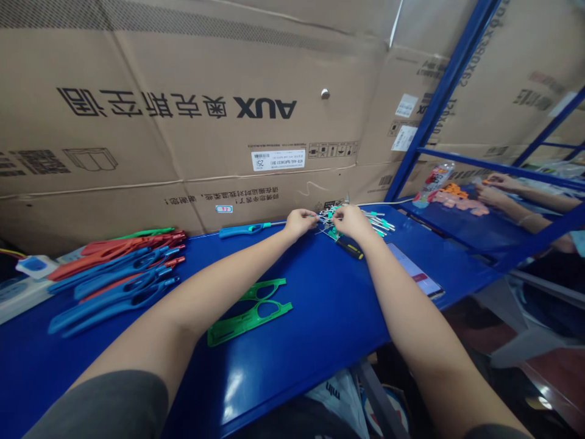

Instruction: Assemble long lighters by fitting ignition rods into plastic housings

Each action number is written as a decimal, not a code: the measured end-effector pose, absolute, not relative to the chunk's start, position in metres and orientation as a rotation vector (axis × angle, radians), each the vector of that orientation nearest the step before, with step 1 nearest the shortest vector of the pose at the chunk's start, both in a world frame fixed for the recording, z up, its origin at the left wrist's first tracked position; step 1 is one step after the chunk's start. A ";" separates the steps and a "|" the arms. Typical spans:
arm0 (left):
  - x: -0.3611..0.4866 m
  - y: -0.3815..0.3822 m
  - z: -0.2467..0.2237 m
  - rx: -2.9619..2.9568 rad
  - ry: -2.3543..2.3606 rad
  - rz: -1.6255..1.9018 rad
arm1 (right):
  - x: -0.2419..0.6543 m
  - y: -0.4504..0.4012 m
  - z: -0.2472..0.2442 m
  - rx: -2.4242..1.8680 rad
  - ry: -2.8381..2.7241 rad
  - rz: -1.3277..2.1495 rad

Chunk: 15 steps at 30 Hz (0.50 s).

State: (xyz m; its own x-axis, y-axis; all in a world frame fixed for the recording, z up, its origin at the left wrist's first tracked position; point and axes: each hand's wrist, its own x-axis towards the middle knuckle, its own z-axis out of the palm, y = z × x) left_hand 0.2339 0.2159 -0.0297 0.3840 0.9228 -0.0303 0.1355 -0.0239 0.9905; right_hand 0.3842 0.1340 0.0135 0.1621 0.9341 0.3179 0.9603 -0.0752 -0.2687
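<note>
The left hand (301, 224) reaches in with its fingers bent and tips drawn together; I can't tell what, if anything, it pinches. Facing it, the right hand (353, 222) curls down over the pile of metal rods (384, 224) with green ends, at the tabletop's (329, 311) back edge; its grip is hidden from me. Both arms stretch far forward, converging. A black-and-yellow handle (350, 246) pokes out under the right hand; a phone (417, 272) lies beside that forearm, green plastic pieces (247, 324) near the left one.
</note>
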 end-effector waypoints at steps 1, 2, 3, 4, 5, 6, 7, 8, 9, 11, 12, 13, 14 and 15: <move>0.235 0.217 -0.030 1.468 1.010 0.853 | 0.383 0.134 0.013 -2.036 -1.815 -0.074; 0.236 0.218 -0.030 1.472 1.014 0.863 | 0.382 0.133 0.013 -2.035 -1.832 -0.063; 0.237 0.219 -0.030 1.481 1.018 0.869 | 0.382 0.133 0.013 -2.034 -1.847 -0.054; 0.238 0.220 -0.030 1.495 1.022 0.871 | 0.381 0.132 0.014 -2.033 -1.859 -0.048; 0.238 0.222 -0.030 1.513 1.027 0.867 | 0.381 0.132 0.014 -2.033 -1.865 -0.045; 0.237 0.223 -0.029 1.536 1.030 0.861 | 0.381 0.132 0.015 -2.035 -1.864 -0.047; 0.237 0.223 -0.029 1.564 1.034 0.853 | 0.380 0.132 0.016 -2.037 -1.858 -0.053; 0.235 0.224 -0.029 1.596 1.036 0.843 | 0.380 0.131 0.016 -2.039 -1.847 -0.060; 0.234 0.224 -0.030 1.631 1.037 0.832 | 0.380 0.132 0.017 -2.040 -1.837 -0.067; 0.231 0.223 -0.030 1.710 1.036 0.807 | 0.380 0.132 0.018 -2.035 -1.821 -0.078; 0.229 0.223 -0.030 1.749 1.034 0.792 | 0.380 0.132 0.019 -2.032 -1.816 -0.080; 0.228 0.222 -0.030 1.786 1.033 0.776 | 0.380 0.132 0.019 -2.029 -1.813 -0.081; 0.226 0.221 -0.030 1.820 1.033 0.761 | 0.380 0.132 0.019 -2.028 -1.809 -0.082; 0.225 0.221 -0.030 1.849 1.034 0.747 | 0.380 0.132 0.020 -2.028 -1.806 -0.083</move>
State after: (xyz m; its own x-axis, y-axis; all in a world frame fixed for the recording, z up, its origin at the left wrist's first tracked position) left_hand 0.2253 0.2210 -0.0302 0.4762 0.8752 0.0856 0.3565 -0.2811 0.8910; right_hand 0.3804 0.1319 0.0198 0.1540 0.9356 0.3177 0.9608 -0.0669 -0.2690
